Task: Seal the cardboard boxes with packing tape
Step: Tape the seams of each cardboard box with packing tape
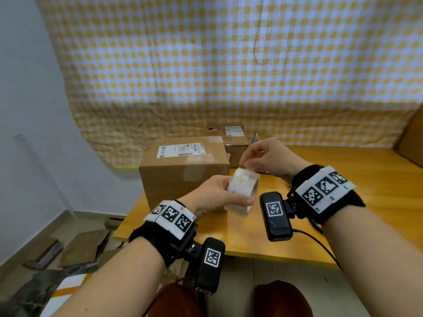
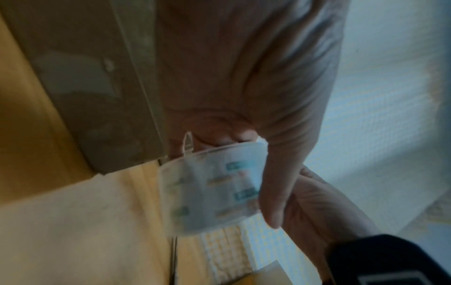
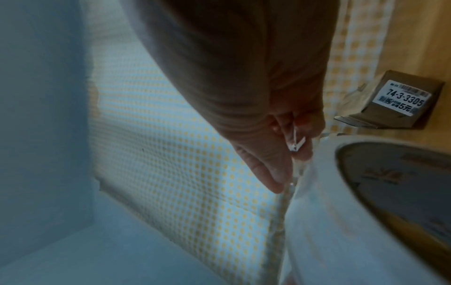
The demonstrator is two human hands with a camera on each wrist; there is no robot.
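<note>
Tape roll (image 1: 243,188) gripped in left hand (image 1: 214,197) above bench (image 1: 343,202); right hand (image 1: 265,156) fingers pinch its free end, peeling; large box (image 1: 183,170) and small box (image 1: 235,145) await fresh tape; sealing apparently not started.

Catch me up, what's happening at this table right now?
A person is getting packing tape ready. The left hand grips the tape roll above the wooden table, and the right hand pinches the tape's loose end at the top of the roll. No strip reaches a box yet. The large cardboard box sits closed just behind the roll, with a smaller labelled box behind it by the checked cloth.
</note>
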